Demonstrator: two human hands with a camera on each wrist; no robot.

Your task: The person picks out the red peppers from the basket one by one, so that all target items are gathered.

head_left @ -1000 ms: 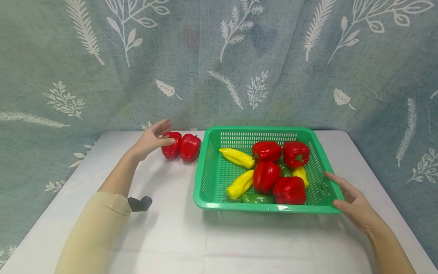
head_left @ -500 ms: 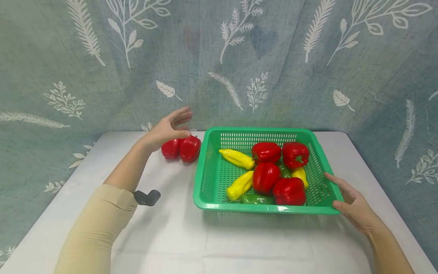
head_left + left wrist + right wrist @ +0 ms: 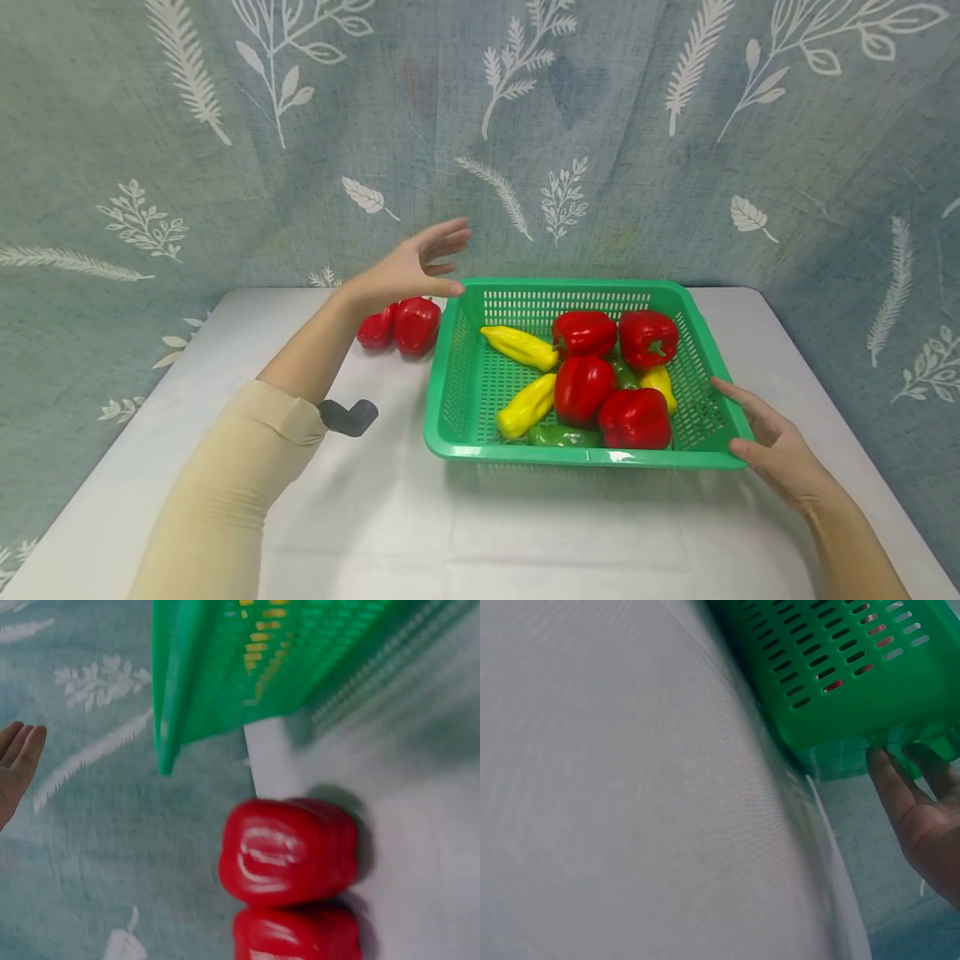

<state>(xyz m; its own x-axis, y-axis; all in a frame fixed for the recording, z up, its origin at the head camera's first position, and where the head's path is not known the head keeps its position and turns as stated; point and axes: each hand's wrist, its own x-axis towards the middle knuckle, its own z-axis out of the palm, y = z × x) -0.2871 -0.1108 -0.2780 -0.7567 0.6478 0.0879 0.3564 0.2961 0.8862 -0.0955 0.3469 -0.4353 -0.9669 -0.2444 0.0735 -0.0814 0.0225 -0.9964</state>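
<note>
My left hand (image 3: 408,267) hangs in the air, holding nothing, fingers spread and thumb tip over the back left corner of a green plastic basket (image 3: 517,454). Partly below that hand, two red bell peppers lie side by side: one red bell pepper (image 3: 417,327) near the basket and a second red bell pepper (image 3: 377,331) left of it. At the basket's front right corner my right hand (image 3: 783,458) touches the rim with thumb and straight fingers. Inside lie several red bell peppers (image 3: 585,390), yellow peppers (image 3: 527,406) and green peppers (image 3: 564,435).
The basket stands on a white-covered table (image 3: 405,517), right of centre. A blue-green curtain (image 3: 420,150) with white leaf prints hangs behind the table's back edge and down both sides. A dark band piece (image 3: 351,418) sticks out from my left wrist.
My left hand has moved right and up, from the red bell pepper on the left toward the basket's back left corner. The right hand and the basket have stayed in place.
</note>
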